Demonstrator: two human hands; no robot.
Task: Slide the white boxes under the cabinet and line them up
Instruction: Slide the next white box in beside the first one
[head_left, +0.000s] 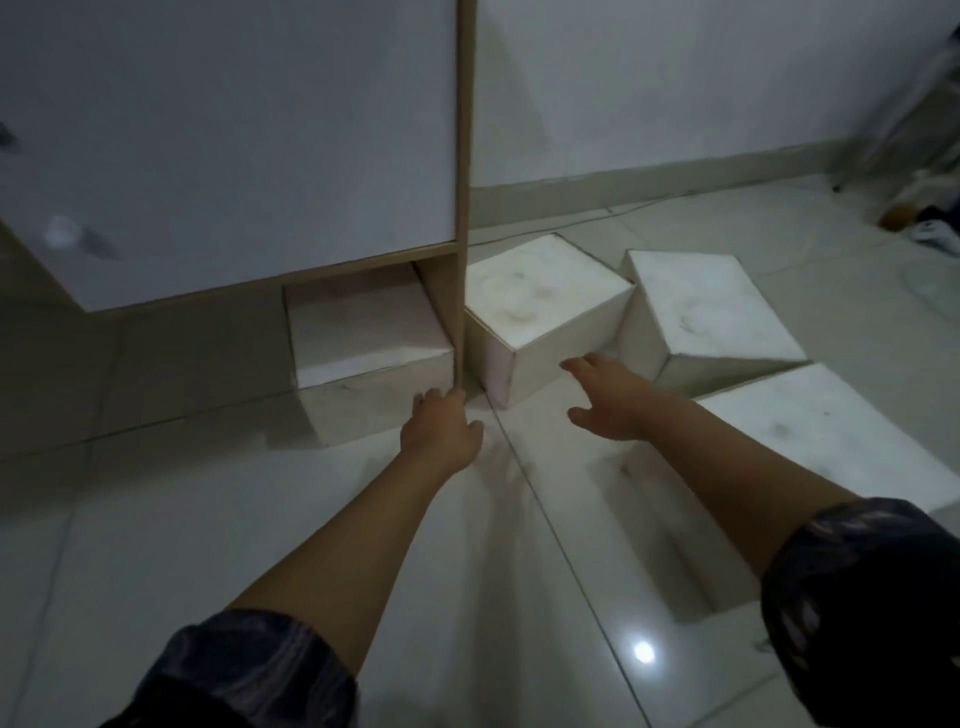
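A white cabinet (228, 135) with a brown wooden frame stands at the upper left, with a low gap beneath it. One white box (363, 338) sits in that gap, its front sticking out a little. A second white box (535, 306) stands on the floor just right of the cabinet's side panel, turned at an angle. A third white box (711, 317) lies further right, and a fourth white box (831, 436) is nearest me at the right. My left hand (441, 431) rests at the foot of the cabinet's side panel. My right hand (608, 400) is spread open, fingertips at the second box's front face.
Glossy pale floor tiles (363, 545) spread in front of me. A white wall with a skirting board (675, 176) runs behind the boxes, and a thin cable (649, 205) lies along it. Blurred clutter (919, 208) sits at the far right.
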